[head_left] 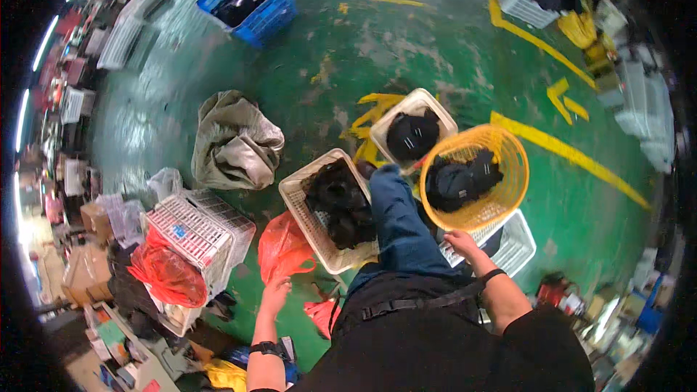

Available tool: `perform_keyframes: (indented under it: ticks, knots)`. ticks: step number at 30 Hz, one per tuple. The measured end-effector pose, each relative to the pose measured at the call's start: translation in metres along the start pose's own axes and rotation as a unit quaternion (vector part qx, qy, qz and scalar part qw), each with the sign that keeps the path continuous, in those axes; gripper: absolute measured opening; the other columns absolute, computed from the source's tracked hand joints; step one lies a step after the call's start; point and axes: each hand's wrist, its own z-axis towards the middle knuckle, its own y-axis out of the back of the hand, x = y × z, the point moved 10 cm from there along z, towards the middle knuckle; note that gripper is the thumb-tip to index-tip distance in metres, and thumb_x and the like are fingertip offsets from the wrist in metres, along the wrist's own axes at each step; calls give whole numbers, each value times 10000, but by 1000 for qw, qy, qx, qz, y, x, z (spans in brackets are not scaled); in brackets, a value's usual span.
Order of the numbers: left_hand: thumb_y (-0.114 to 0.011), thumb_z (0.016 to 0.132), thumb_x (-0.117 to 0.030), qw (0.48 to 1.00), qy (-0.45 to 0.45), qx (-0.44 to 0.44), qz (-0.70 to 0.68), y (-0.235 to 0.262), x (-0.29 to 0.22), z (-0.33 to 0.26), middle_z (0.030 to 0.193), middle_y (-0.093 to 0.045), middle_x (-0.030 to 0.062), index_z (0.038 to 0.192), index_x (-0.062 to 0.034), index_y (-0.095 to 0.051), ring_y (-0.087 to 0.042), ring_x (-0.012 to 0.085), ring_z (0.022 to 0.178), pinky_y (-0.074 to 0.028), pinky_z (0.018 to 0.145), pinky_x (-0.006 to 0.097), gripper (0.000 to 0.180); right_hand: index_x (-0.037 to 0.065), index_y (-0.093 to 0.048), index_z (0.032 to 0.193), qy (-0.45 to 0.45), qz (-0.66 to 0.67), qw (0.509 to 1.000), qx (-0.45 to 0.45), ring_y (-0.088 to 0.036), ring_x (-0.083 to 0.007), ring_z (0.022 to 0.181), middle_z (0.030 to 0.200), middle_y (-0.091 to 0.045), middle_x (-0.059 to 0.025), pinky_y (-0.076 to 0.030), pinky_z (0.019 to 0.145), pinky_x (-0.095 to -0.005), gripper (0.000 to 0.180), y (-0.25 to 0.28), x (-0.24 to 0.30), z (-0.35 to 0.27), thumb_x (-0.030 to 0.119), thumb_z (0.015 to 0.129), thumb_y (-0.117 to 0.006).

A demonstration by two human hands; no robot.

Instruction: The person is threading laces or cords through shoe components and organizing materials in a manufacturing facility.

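My left hand (276, 293) is closed around the gathered end of a thin red plastic bag (284, 245), which hangs beside a cream crate (335, 267) of black items. At the near rim of a round yellow basket (520, 174), my right hand (462, 244) has its fingers curled on the edge. Black fabric pieces (465, 179), which look like caps, lie in that basket. It overlaps a white crate (523, 243) below it. Beyond, a smaller cream crate (392, 110) holds more black pieces (412, 135). My blue-trousered leg stands between the crates.
A crumpled grey-beige sack (238, 144) lies on the green floor, left of centre. Stacked white crates (194, 232) with another red bag (165, 267) stand at the left. Farther off is a blue crate (270, 18). Cluttered goods line both sides.
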Motion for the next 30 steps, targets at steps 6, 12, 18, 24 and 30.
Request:
perform_keyframes:
  ticks: [6,12,18,24,30]
  knots:
    - [-585,954,-137,989,-133,-61,-19,39,-192,110,1071,-684,95,1227,21,-610,-653,174,977,-528,870,314,317,64,-601,1157,60,-15,998,19,-651,-175,719,900,-652,-46,-539,616,-315,322,41,143,116,301,939,-622]
    - [-551,976,-113,989,-92,-16,-114,66,-320,168,1107,-680,96,1243,0,-607,-656,174,1004,-541,869,305,295,27,-632,1173,18,58,998,30,-647,-159,752,898,-673,-57,-531,660,-300,324,38,361,111,255,946,-594]
    - [-537,880,-223,814,-131,-173,539,158,-250,189,937,-704,194,997,-40,-695,-676,364,859,-532,783,478,269,-10,-652,1164,89,-15,995,46,-667,-177,849,935,-702,-94,-557,749,-334,369,51,563,180,242,896,-635]
    - [-598,857,-317,834,-62,-93,541,164,-379,360,821,-667,194,899,-48,-711,-650,331,779,-508,729,469,295,19,-656,1154,273,-153,949,-30,-673,-179,881,965,-697,-98,-536,738,-333,344,153,780,241,250,905,-602]
    - [-551,906,-279,764,-191,-175,590,232,-620,526,841,-681,195,886,-36,-717,-662,343,807,-515,734,479,294,0,-665,836,134,100,976,-138,-646,-186,648,725,-663,-91,-522,570,-343,242,263,787,350,230,875,-600]
